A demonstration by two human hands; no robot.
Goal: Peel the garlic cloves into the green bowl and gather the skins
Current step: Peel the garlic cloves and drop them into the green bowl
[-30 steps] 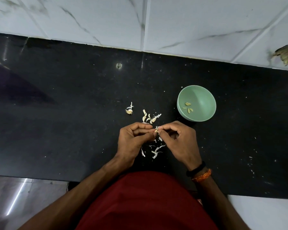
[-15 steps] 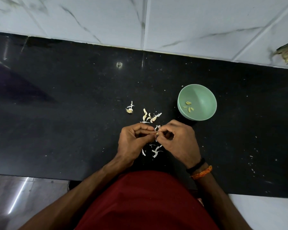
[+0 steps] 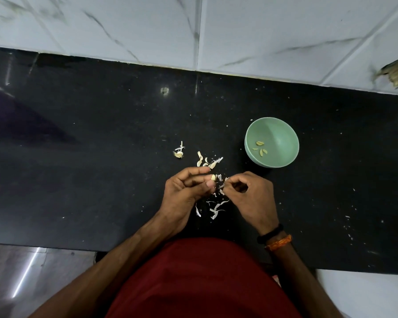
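Over a black speckled stone tabletop, a person's left hand pinches a small pale garlic clove between thumb and fingertips, just left of and nearer the person than the green bowl. The right hand, curled beside it, nips a thin white shred of skin drawn off the clove; the two hands are close but not touching.

The clove looks firm, smooth and light, small enough to slip from a loose pinch, so it is probably best held by its flanks while the skin is caught at the tip. The skins appear papery, brittle and nearly weightless, likely to tear into flakes and to scatter at a breath.

In the matte, round, smooth-walled bowl lie four peeled yellowish cloves. To the bowl's left, a few unpeeled cloves and a dry, fibrous root stub rest on the tabletop. White curled skin scraps lie scattered between the wrists, not yet gathered. Behind the bowl rises a glossy, grey-veined white tiled wall.
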